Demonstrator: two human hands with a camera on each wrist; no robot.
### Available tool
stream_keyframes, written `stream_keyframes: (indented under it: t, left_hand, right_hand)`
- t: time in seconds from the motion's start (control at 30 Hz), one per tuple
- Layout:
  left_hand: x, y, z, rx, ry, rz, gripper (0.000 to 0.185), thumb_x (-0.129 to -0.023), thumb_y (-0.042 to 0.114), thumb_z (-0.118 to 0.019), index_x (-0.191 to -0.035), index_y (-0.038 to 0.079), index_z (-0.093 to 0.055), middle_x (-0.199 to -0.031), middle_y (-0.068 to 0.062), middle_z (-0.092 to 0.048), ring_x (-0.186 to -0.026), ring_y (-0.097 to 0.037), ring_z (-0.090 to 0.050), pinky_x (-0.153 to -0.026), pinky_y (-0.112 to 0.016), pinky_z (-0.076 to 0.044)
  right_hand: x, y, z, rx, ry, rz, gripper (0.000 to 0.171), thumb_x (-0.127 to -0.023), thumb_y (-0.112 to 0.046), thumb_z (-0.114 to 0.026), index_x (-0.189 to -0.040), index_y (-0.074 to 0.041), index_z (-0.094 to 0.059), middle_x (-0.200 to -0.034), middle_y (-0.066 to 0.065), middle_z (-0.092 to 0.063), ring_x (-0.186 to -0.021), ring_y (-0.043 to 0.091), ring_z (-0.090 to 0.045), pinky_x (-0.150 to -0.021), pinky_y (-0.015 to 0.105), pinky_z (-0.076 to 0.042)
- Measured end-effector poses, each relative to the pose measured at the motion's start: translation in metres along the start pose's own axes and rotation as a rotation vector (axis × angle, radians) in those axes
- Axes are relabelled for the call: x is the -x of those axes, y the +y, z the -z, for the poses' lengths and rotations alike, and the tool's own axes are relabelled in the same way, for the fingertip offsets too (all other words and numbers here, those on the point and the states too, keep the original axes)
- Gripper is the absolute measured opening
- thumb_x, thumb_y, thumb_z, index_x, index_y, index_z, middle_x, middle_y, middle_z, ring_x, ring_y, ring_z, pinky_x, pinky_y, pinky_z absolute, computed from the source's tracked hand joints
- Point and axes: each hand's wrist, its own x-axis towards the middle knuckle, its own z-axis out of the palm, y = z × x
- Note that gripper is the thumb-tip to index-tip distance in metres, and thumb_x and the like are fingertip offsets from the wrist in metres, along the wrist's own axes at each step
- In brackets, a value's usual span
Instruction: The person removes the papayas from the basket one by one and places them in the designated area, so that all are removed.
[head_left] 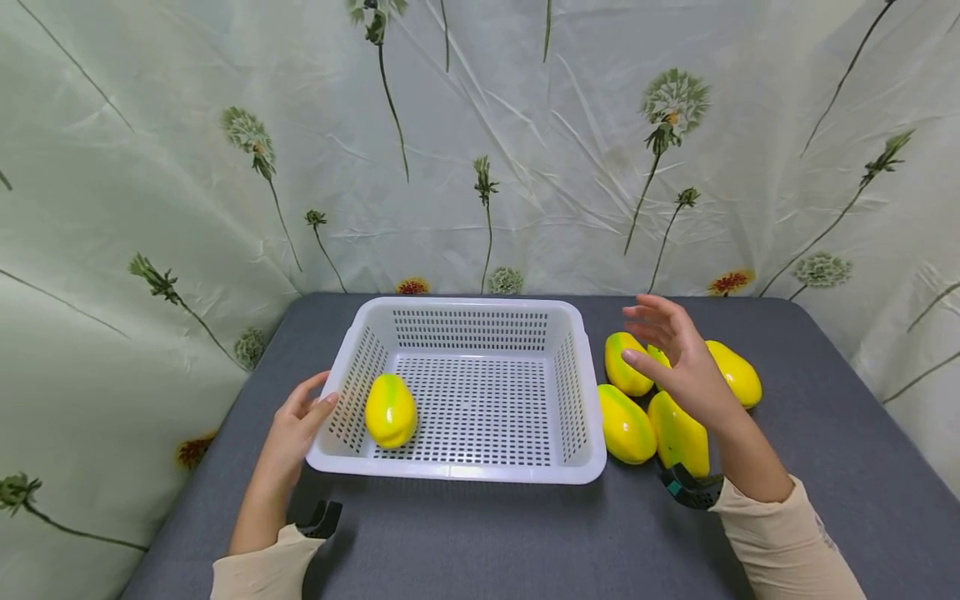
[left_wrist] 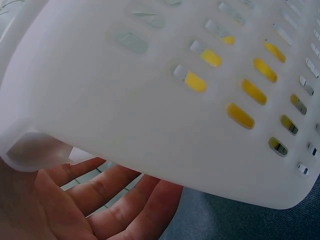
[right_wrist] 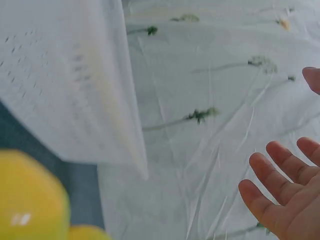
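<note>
A white perforated plastic basket (head_left: 480, 473) sits on the grey table, with one glossy yellow mango-like fruit (head_left: 391, 411) tinged green inside at its left. My left hand (head_left: 298, 425) holds the basket's left side, thumb at the rim and fingers outside. In the left wrist view, its fingers (left_wrist: 117, 200) show below the basket wall (left_wrist: 100, 100). My right hand (head_left: 686, 367) is raised over several similar yellow fruits (head_left: 628, 423) right of the basket, fingers spread and nothing in them. The right wrist view shows that hand's fingers (right_wrist: 280, 175) apart from the fruit (right_wrist: 30, 200).
The grey-covered table (head_left: 450, 542) ends at a pale curtain (head_left: 450, 167) printed with dandelions, which hangs behind it and down the sides. A dark wrist camera (head_left: 690, 487) is strapped at the right wrist, another (head_left: 322, 521) at the left.
</note>
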Motion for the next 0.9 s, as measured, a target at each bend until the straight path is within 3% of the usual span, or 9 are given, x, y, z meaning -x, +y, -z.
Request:
stream_keyframes:
  t: [0.2,0.27,0.47,0.63,0.9]
  left_hand:
    - [-0.001,0.001,0.002,0.003,-0.024,0.002,0.059,-0.091,0.039,-0.05,-0.139,0.01,-0.03,-0.119,-0.028,-0.048,-0.092,-0.034,-0.057,-0.067,-0.043,-0.051]
    - [-0.001,0.002,0.002,0.012,-0.02,0.011,0.059,-0.09,0.039,-0.051,-0.138,0.011,-0.031,-0.119,-0.027,-0.049,-0.093,-0.035,-0.057,-0.067,-0.043,-0.051]
    - [-0.003,-0.007,0.002,0.0,-0.021,-0.002,0.06,-0.09,0.042,-0.05,-0.139,0.015,-0.03,-0.118,-0.024,-0.05,-0.088,-0.027,-0.06,-0.06,-0.044,-0.052]
    - [-0.006,-0.014,0.001,0.023,-0.018,-0.035,0.059,-0.089,0.042,-0.052,-0.138,0.015,-0.033,-0.116,-0.023,-0.052,-0.087,-0.028,-0.061,-0.059,-0.043,-0.052]
    - [-0.001,-0.001,0.001,0.027,-0.029,0.015,0.057,-0.091,0.035,-0.051,-0.139,0.011,-0.03,-0.119,-0.026,-0.049,-0.092,-0.033,-0.058,-0.065,-0.043,-0.051]
  right_hand:
    - [-0.026,-0.012,-0.02,-0.003,-0.07,0.042,0.067,-0.083,-0.006,-0.063,-0.137,-0.009,-0.026,-0.13,0.012,-0.041,-0.117,0.027,-0.039,-0.098,0.045,-0.029]
    - [-0.035,-0.015,-0.029,-0.008,-0.103,0.064,0.068,-0.082,-0.007,-0.065,-0.138,-0.009,-0.026,-0.13,0.012,-0.041,-0.117,0.028,-0.04,-0.098,0.047,-0.028]
    - [-0.059,-0.025,-0.061,-0.004,-0.223,0.118,0.068,-0.081,-0.014,-0.067,-0.137,-0.011,-0.028,-0.13,0.011,-0.041,-0.115,0.026,-0.041,-0.097,0.045,-0.029]
    - [-0.076,-0.027,-0.091,-0.002,-0.334,0.093,0.069,-0.081,-0.027,-0.067,-0.137,-0.017,-0.028,-0.13,0.005,-0.04,-0.115,0.022,-0.042,-0.095,0.043,-0.033]
    - [-0.091,-0.028,-0.14,0.015,-0.483,0.044,0.071,-0.08,-0.028,-0.069,-0.137,-0.013,-0.03,-0.129,0.005,-0.042,-0.113,0.021,-0.044,-0.093,0.037,-0.037]
